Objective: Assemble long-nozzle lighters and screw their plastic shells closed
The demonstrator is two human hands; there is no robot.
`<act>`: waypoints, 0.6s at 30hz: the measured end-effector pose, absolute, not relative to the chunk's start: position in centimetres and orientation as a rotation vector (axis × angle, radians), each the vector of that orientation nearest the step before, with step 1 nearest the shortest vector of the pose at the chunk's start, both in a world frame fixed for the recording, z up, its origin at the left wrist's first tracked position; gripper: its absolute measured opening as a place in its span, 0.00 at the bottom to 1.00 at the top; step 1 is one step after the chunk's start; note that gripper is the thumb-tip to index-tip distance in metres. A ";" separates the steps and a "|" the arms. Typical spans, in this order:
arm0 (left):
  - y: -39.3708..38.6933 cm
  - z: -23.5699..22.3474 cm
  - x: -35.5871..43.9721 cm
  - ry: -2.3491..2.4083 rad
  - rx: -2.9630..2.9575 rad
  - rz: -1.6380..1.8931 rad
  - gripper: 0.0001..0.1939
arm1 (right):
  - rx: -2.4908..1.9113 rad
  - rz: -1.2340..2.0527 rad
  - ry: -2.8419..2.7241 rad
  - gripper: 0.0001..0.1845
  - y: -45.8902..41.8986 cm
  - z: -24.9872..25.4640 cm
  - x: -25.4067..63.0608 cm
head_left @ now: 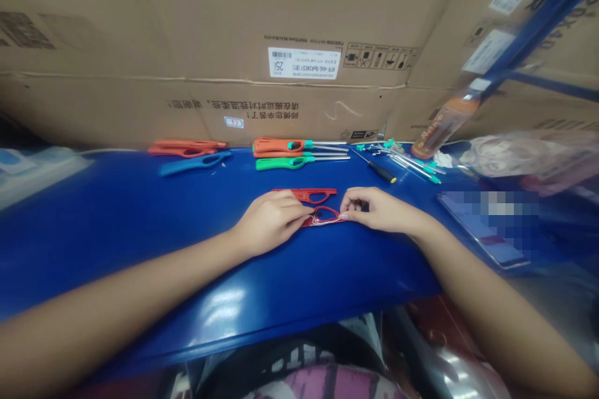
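My left hand (276,218) is closed around the body of a red lighter casing half (322,222), with its thumb and fingertips by the trigger loop. A thin white wire (322,221) runs along the inside of that half. At the casing's right end, the thumb and forefinger of my right hand (377,209) pinch together; whether they grip the wire or the shell's edge is too small to tell. Just behind lies a second red casing half (322,195), its left part hidden by my left hand.
Behind are orange casings (180,148), a blue casing (194,164), an orange lighter (276,146) and a green lighter (281,163). A screwdriver (382,172) lies near metal tubes (412,162). At right are a bottle (444,124) and a phone (482,230). Cardboard (210,56) walls the back.
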State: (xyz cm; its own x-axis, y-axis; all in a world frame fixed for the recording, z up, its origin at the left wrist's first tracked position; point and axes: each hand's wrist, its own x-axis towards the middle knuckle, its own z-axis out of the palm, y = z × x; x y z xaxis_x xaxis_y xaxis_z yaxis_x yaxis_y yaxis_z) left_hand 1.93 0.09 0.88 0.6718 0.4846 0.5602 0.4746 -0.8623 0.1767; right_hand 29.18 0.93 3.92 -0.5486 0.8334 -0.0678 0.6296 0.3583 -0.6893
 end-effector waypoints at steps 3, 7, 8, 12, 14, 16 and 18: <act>0.0 1.1 1.8 0.854 2.907 0.931 0.10 | -1.269 0.943 -2.366 0.13 0.9 4.0 29.4; -0.1 0.8 1.8 0.860 2.887 0.951 0.10 | -1.098 0.575 -2.498 0.03 0.8 3.9 29.4; -0.2 0.8 1.9 0.854 2.875 0.962 0.10 | -1.052 0.497 -2.495 0.03 0.7 3.9 29.3; -0.5 0.7 2.1 0.833 2.844 0.964 0.10 | -0.952 0.428 -2.429 0.04 0.5 3.5 28.3; -0.8 0.9 2.2 0.827 2.823 0.942 0.10 | -0.936 0.446 -2.436 0.03 0.3 3.3 27.6; -1.2 1.1 2.3 0.814 2.803 0.925 0.10 | -0.929 0.477 -2.463 0.03 0.0 3.1 27.1; -1.4 1.2 2.3 0.790 2.797 0.921 0.11 | -0.935 0.506 -2.491 0.03 -0.2 3.0 26.8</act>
State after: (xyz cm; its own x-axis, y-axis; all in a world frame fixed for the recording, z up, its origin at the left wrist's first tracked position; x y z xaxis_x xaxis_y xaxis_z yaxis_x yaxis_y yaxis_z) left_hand 2.29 -1.40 1.21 0.6838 0.5021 0.5294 0.4463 -0.8618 0.2409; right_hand 26.82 -0.20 3.03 -0.6804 0.6840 0.2629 0.5272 0.7061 -0.4727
